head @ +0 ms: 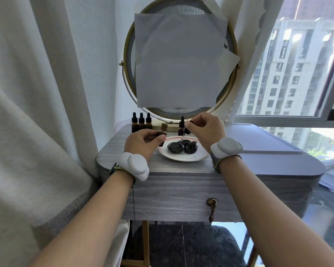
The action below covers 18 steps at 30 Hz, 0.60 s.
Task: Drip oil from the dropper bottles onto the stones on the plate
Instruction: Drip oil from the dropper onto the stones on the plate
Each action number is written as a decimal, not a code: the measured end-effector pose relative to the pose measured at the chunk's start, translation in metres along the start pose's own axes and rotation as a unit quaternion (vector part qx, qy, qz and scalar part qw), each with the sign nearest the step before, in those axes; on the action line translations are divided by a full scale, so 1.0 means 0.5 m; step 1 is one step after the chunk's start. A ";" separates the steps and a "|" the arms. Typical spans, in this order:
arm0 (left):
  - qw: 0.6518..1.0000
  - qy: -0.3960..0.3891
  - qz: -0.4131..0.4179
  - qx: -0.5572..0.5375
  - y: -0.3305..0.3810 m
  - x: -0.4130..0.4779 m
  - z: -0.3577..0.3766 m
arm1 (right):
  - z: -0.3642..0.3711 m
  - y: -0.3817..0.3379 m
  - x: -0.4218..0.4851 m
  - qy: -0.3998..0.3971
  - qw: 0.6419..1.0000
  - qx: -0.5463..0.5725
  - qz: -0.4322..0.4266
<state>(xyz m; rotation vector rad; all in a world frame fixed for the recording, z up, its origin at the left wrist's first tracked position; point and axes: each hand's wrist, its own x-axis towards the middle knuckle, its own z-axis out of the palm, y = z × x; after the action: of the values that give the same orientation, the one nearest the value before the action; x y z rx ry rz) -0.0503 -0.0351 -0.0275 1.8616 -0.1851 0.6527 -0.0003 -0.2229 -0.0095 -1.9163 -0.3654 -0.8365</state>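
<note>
Right grip: the right hand (206, 130) pinches the black top of a dropper (185, 131) between thumb and forefinger, with the other fingers curled loosely behind.
Dropper: it slants, with the top toward the right hand and the glass tip pointing down and left, over the rear of the stones (182, 147). Whether the tip touches a stone cannot be told.
Left grip: the left hand (143, 141) wraps its thumb and fingers round the lower body of an open amber bottle (162, 132). The threaded neck stands bare above the fingers.
Open bottle: upright, just beside the plate's left rim. The hand hides its base, so whether it rests on the tabletop cannot be told.
Stones: three dark glossy stones, touching one another, lie in the middle of a white plate (183, 158) with a red-ringed rim.
Arms: both bare forearms reach forward from the lower corners and converge on the plate. Each wrist carries a pale grey wrist device (137, 166).
Other bottles: three capped dropper bottles (141, 122) stand in a row behind the left hand. A fourth capped bottle (181, 125) stands behind the plate.
Table: a grey wood-grain dressing table (177, 189) with a brass drawer pull (212, 207).
Behind: a round mirror (128, 60) covered with paper sheets (179, 54).
</note>
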 end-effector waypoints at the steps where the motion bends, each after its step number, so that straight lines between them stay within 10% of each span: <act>1: 1.000 0.000 0.001 0.000 0.001 0.000 0.000 | -0.001 0.001 0.001 0.004 1.000 -0.001 0.003; 18: 1.000 0.000 -0.001 0.004 0.000 0.001 0.001 | -0.010 0.007 0.005 0.056 0.998 -0.014 0.022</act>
<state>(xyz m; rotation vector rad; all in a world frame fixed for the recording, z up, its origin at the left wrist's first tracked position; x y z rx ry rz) -0.0497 -0.0353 -0.0273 1.8690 -0.1796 0.6533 0.0019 -0.2291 -0.0087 -1.8867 -0.2448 -0.9195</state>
